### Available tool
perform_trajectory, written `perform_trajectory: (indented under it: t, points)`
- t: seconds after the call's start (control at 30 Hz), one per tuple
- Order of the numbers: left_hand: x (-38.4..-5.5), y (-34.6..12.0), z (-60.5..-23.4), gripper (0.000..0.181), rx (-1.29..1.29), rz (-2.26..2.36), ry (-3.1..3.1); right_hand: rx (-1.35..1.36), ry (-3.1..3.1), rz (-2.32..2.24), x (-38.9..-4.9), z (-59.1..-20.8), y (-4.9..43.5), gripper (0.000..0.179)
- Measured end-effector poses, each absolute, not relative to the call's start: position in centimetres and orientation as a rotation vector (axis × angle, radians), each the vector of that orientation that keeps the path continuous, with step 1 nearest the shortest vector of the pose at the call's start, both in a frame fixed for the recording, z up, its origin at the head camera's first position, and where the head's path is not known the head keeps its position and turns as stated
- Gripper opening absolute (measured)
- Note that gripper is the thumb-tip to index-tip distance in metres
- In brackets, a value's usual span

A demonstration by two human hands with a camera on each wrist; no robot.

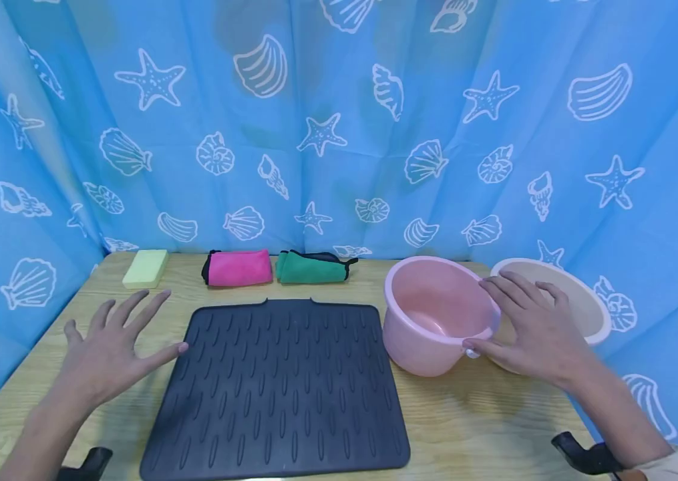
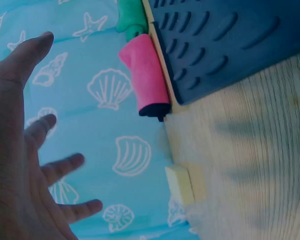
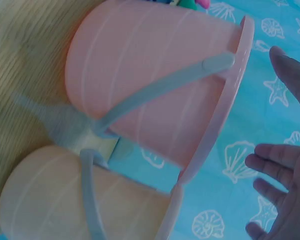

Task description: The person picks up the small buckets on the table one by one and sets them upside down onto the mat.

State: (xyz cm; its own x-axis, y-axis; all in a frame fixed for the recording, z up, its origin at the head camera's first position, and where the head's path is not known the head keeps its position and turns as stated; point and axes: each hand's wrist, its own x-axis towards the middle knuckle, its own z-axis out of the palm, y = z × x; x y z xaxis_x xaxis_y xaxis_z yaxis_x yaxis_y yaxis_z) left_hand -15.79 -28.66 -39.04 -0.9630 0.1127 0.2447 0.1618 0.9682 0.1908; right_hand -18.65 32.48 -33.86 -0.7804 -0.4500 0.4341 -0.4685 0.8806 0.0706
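Observation:
My left hand (image 1: 104, 361) hovers with fingers spread over the table's left side, near the edge of a dark ribbed mat (image 1: 284, 394). Over the right side, my right hand (image 1: 534, 331) is held out with its fingers extended, close to the rim of a pink bucket (image 1: 429, 354). In the right wrist view a gap shows between that hand and the bucket, whose grey handle (image 3: 159, 92) hangs down its side. A cream bucket (image 1: 591, 304) stands beside the pink one, partly hidden behind my right hand. Neither hand holds anything.
At the back of the wooden table (image 1: 465, 427) lie a pale yellow sponge (image 1: 145, 268), a rolled pink cloth (image 1: 239, 268) and a rolled green cloth (image 1: 312, 268). A blue curtain (image 1: 339, 80) with white shells surrounds the table's back and sides.

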Motion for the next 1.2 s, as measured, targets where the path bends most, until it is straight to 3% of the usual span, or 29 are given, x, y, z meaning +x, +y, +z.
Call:
perform_trajectory:
  t: [0.73,1.2]
  points:
    - [-16.3,-26.7,-40.6,0.089,-0.206,-0.612,-2.821,1.019,-2.46,0.229,-19.1,-35.8,28.6,0.055]
    - [-16.7,-24.7,-40.9,0.092,-0.154,-0.768,-2.848,1.166,-2.306,0.201,-19.6,-36.6,27.7,0.019]
